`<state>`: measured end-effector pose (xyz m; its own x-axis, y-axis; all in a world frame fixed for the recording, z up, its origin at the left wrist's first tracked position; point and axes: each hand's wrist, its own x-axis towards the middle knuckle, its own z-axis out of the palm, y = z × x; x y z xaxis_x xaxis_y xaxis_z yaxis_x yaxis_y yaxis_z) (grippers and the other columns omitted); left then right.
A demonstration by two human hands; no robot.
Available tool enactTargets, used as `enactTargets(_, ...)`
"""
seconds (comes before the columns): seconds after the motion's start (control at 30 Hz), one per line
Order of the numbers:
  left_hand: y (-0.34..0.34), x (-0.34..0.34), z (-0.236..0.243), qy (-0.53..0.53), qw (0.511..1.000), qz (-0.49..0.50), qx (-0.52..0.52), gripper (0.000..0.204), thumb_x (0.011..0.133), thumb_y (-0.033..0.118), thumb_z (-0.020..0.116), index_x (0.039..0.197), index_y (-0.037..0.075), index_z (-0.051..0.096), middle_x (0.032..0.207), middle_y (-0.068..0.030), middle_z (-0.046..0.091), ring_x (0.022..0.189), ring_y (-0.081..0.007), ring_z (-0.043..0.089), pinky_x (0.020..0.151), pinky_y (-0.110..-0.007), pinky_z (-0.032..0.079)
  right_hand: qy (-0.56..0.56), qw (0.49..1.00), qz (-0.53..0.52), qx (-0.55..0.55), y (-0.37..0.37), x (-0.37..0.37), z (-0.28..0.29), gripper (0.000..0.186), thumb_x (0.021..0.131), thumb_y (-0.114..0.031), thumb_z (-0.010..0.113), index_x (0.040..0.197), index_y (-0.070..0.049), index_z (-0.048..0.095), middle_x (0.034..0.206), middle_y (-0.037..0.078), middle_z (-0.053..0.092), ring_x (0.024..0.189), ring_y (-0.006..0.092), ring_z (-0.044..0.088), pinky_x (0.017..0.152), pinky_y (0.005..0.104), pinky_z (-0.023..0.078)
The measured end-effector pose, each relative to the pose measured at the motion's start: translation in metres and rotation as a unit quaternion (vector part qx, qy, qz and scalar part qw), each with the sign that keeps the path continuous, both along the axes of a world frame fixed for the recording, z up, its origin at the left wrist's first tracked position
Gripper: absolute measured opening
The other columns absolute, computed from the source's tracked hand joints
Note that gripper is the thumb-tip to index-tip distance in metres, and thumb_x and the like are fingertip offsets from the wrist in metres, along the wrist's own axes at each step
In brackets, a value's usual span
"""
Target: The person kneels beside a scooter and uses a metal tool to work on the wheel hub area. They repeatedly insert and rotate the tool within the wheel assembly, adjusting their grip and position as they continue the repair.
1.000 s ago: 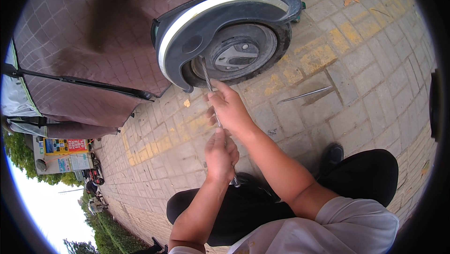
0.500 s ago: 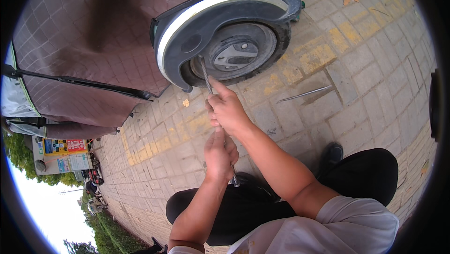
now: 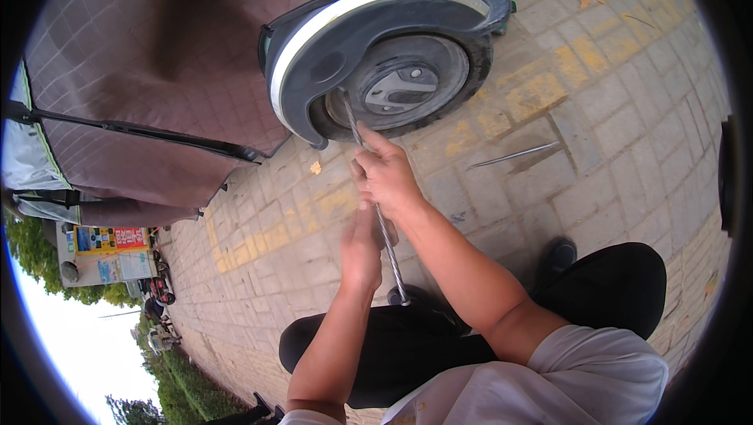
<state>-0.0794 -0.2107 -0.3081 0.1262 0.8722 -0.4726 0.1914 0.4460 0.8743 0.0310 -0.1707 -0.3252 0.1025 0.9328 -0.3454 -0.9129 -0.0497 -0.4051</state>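
Note:
A long metal tyre lever (image 3: 392, 259) slants from the wheel (image 3: 408, 84) down towards my knees, its upper end at the rim inside the tyre. My right hand (image 3: 390, 182) is closed around its upper part, with the index finger stretched along it towards the wheel. Just below, my left hand (image 3: 362, 248) is beside the lever with its fingers loosened and extended, some of them behind the shaft. The lever's lower part shows bare next to that palm. A dark fender with a white stripe (image 3: 284, 60) covers the wheel's upper left side.
A second metal lever (image 3: 514, 156) lies on the paving bricks (image 3: 502, 213) to the right. A brown quilted cover (image 3: 118, 88) drapes over the vehicle at upper left. My black shoe (image 3: 558, 256) stands on the paving. Signboards (image 3: 114, 252) and parked vehicles are far left.
My left hand has loosened from around the lever, leaving more of its lower shaft showing. My right hand keeps its hold. The whole view has shifted slightly.

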Motion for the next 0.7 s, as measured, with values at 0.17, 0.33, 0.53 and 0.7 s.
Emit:
enactTargets(0.17, 0.029, -0.019, -0.015, 0.027, 0.996, 0.073, 0.038, 0.036, 0.100, 0.030, 0.043, 0.105, -0.003, 0.057, 0.082, -0.0072, 0.059, 0.072, -0.0139, 0.053, 0.064, -0.028, 0.044, 0.006, 1.000, 0.009, 0.001, 0.000, 0.002, -0.004, 0.051, 0.097, -0.010, 0.047, 0.146, -0.013, 0.034, 0.063, -0.001, 0.041, 0.046, 0.0060, 0.031, 0.038, 0.0238, 0.026)
enactTargets(0.33, 0.051, -0.019, -0.035, 0.058, 0.997, 0.027, 0.043, 0.028, 0.099, 0.027, 0.050, 0.107, 0.001, 0.056, 0.087, -0.0051, 0.061, 0.078, -0.0133, 0.058, 0.071, -0.030, 0.050, -0.010, 1.000, 0.019, -0.001, -0.001, 0.009, -0.004, 0.052, 0.097, -0.009, 0.046, 0.146, -0.009, 0.032, 0.062, -0.002, 0.040, 0.045, 0.0062, 0.030, 0.038, 0.0245, 0.026)
enactTargets(0.53, 0.065, 0.002, -0.043, 0.037, 0.997, 0.020, 0.057, 0.031, 0.099, 0.026, 0.050, 0.112, -0.001, 0.054, 0.097, -0.0066, 0.062, 0.084, -0.0142, 0.061, 0.074, -0.030, 0.051, -0.009, 1.000, 0.029, 0.005, -0.002, 0.016, -0.004, 0.052, 0.096, -0.008, 0.045, 0.147, -0.007, 0.031, 0.060, -0.002, 0.038, 0.046, 0.0060, 0.029, 0.038, 0.0241, 0.024)
enactTargets(0.7, 0.070, 0.007, -0.044, 0.028, 0.998, 0.023, 0.052, 0.033, 0.099, 0.025, 0.050, 0.114, -0.004, 0.053, 0.098, -0.0083, 0.062, 0.084, -0.0145, 0.062, 0.071, -0.028, 0.051, -0.006, 0.999, 0.032, 0.003, -0.002, 0.017, -0.002, 0.052, 0.096, -0.008, 0.045, 0.147, -0.008, 0.031, 0.060, -0.003, 0.037, 0.045, 0.0055, 0.028, 0.038, 0.0240, 0.023)
